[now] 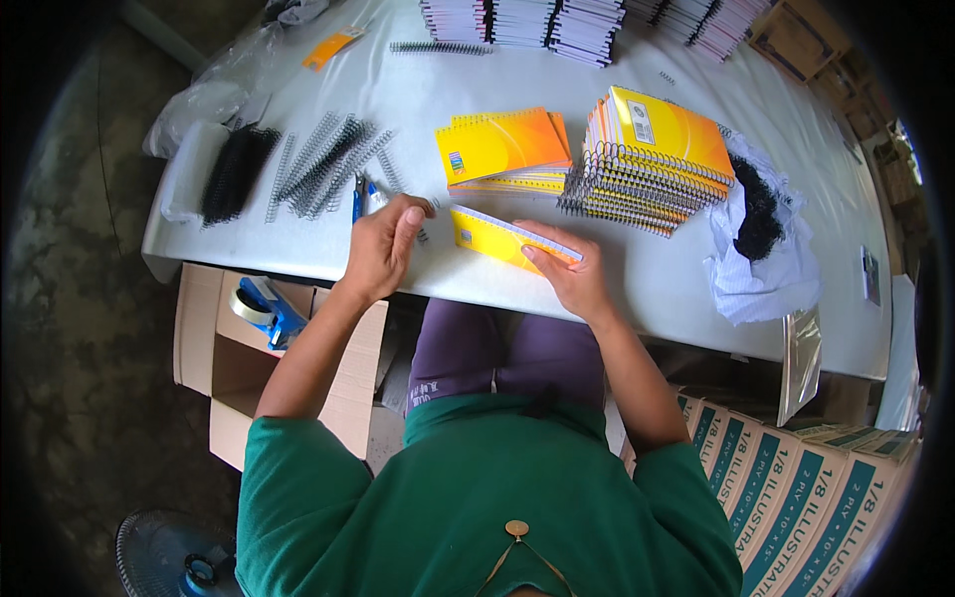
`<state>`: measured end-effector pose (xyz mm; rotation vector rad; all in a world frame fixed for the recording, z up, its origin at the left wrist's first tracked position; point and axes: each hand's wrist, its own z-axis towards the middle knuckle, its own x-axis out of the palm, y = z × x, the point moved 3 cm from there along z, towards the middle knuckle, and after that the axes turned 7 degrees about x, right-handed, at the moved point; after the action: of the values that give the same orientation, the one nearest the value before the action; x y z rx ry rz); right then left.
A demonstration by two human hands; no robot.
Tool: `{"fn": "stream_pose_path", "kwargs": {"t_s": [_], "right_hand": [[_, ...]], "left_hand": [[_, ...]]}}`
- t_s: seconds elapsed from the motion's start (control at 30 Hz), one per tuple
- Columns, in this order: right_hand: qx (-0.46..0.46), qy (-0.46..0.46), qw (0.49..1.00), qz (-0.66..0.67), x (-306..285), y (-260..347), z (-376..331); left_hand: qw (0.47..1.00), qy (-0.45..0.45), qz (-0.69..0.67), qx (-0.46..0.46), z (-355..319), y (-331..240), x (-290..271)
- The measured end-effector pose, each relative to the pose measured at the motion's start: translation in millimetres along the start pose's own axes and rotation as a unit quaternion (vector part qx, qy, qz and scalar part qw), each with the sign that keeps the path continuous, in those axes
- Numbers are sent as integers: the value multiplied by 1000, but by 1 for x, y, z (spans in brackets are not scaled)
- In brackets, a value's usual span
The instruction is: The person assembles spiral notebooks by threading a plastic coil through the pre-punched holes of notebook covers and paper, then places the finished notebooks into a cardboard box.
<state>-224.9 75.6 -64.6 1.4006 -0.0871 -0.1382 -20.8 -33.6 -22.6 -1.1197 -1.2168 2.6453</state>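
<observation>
My right hand [575, 271] grips a small yellow and orange notebook [487, 241] by its right end, tilted above the table's near edge. No coil can be made out along its upper edge. My left hand [383, 249] is closed, its fingertips left of the notebook and apart from it. Whatever it pinches is too small to make out. Beside that hand lie blue-handled pliers [358, 197] and loose dark spiral coils [323, 169]. Beyond the held notebook sits a low stack of similar notebooks [502, 144]. To its right rises a taller stack of coil-bound ones [657, 139].
Black coils [239, 174] lie at the left beside clear plastic. White wrapping [766, 284] with black coils sits at the right. An open carton [199, 328] with a blue tape dispenser [269, 310] stands below the table's left edge. More notebook stacks [522, 25] line the far side.
</observation>
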Motion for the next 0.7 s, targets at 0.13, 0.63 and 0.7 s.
{"fn": "stream_pose_path", "kwargs": {"t_s": [0.13,0.63,0.7], "right_hand": [[-11,2,1000,-20,2,2,0],[-81,3,993,-83,7,5,-7],[-94,-14,986,-134,11,13,-13]], "left_hand": [[999,47,18,-12,-7,15,9],[930,211,249,172,24,-39,-17],[914,98,325,220,22,-52,-10]]}}
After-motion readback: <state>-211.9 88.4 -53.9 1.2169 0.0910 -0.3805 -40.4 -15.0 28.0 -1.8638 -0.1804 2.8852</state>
